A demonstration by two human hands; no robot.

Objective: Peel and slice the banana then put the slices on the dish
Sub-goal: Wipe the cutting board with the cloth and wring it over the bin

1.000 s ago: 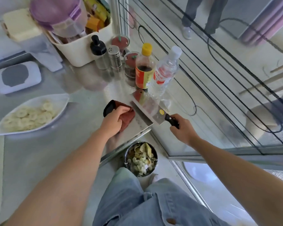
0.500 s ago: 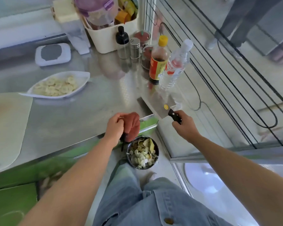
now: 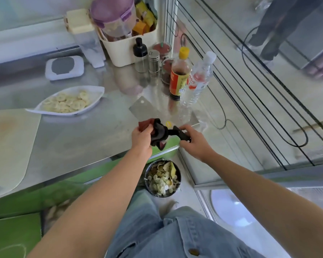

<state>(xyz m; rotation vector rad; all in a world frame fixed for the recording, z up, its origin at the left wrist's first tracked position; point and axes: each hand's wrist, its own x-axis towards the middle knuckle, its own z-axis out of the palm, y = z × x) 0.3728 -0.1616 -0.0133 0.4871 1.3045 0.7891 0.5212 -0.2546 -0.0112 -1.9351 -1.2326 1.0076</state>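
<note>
At the front edge of the steel counter [image 3: 86,142], left hand [image 3: 141,135] clutches a crumpled dark red-and-black cloth [image 3: 157,134] against the broad steel cleaver [image 3: 145,108]; right hand [image 3: 194,143] wraps its black handle [image 3: 181,135]. Judgement: slicing done, cleanup step; next move calls for wiping away from the edge. Count: one white boat-shaped dish [image 3: 99,90], holding the pale banana slices [image 3: 67,104] (overlapping, not countable), one cream cutting board [image 3: 7,146], one round metal bin [image 3: 147,185] of peels [image 3: 168,168].

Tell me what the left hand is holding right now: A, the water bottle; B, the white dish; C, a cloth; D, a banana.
C: the left hand grips a red and dark cloth, bunched against the cleaver where the blade meets the handle, while the right hand holds that handle.
</note>
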